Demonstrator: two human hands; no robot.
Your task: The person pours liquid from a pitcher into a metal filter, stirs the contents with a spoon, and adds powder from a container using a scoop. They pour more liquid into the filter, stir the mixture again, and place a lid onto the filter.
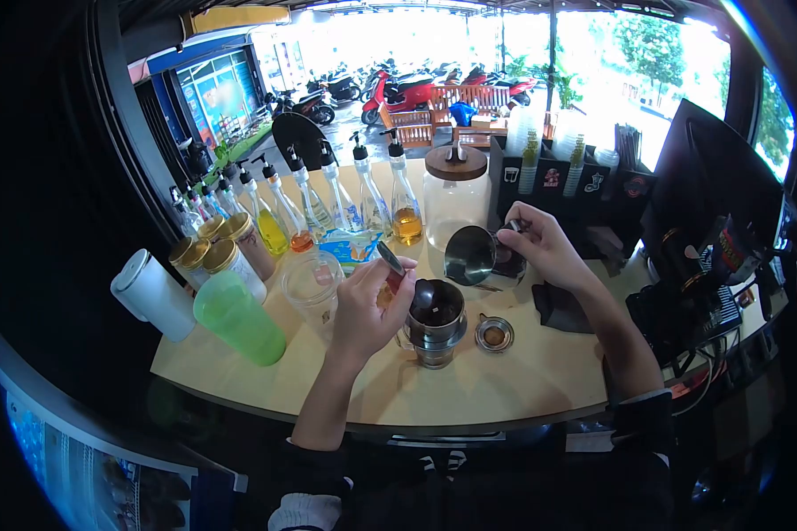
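My right hand (540,243) grips a shiny metal pitcher (471,257) by its handle. The pitcher is tilted, its mouth facing left. My left hand (376,301) is closed around a small utensil with an oval metal end (390,257); its lower part is hidden by my fingers. Just right of that hand, a metal drip coffee filter (437,332) sits over a cup, dark inside. To its right on the table lies a small round metal filter piece (494,335) with a brown centre.
Pump syrup bottles (406,208) line the table's back edge, near a wood-lidded glass jar (457,199). At left stand a green tumbler (239,317), a white canister (153,294) and gold-lidded jars (230,261). A clear container (313,281) and a dark cloth (561,308) flank my hands.
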